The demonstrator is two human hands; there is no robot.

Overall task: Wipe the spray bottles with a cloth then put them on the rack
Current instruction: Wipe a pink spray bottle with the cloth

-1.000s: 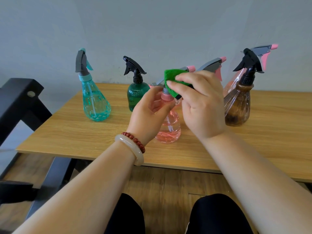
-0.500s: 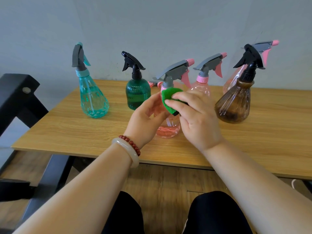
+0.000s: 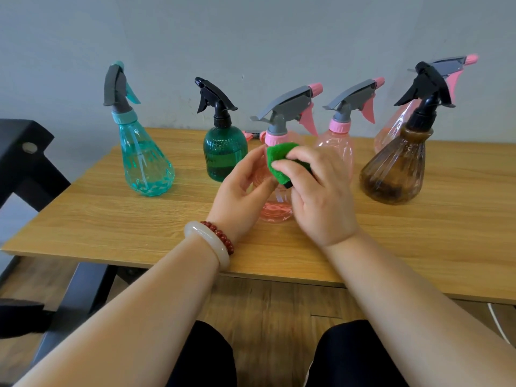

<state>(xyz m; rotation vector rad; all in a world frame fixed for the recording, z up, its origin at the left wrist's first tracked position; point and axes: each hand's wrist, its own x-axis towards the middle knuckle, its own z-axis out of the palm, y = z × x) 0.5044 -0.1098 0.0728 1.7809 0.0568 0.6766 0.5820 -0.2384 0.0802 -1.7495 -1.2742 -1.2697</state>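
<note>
The pink bottle [image 3: 277,209] being wiped stands upright on the surface [image 3: 125,219], near the front edge and about mid-way across, its grey and pink trigger head pointing right. A folded green cloth [image 3: 275,163] is pressed against its shoulder, just below the pink collar. The right hand [image 3: 321,196] has its grip clamped on the cloth, fingers curled over the top of the fold and pinching it against the bottle. The left hand [image 3: 243,191] steadies the bottle from the left side, its grip closed round the body with the thumb across the front.

Five more bottles stand further back on the same surface. From left to right they are a teal bottle [image 3: 145,163], a dark green bottle [image 3: 223,155], a second pink bottle [image 3: 339,146] just behind the right hand, a brown bottle [image 3: 396,169], and a third pink bottle [image 3: 391,129] tilted behind the brown one. A dark frame [image 3: 30,163] stands off the left end of the surface; it may be the rack, but too little of it shows to be sure. Two bracelets [image 3: 212,244] sit on the left wrist.

By my reading the job is at an early stage. All six bottles are on the surface and none shows on any rack. The wiping of this one is under way, on the upper body, with the lower body and base yet to be covered by the cloth. Whether any of the others have been wiped cannot be told from their look. What is left is finishing this bottle, racking it, and doing the rest.
</note>
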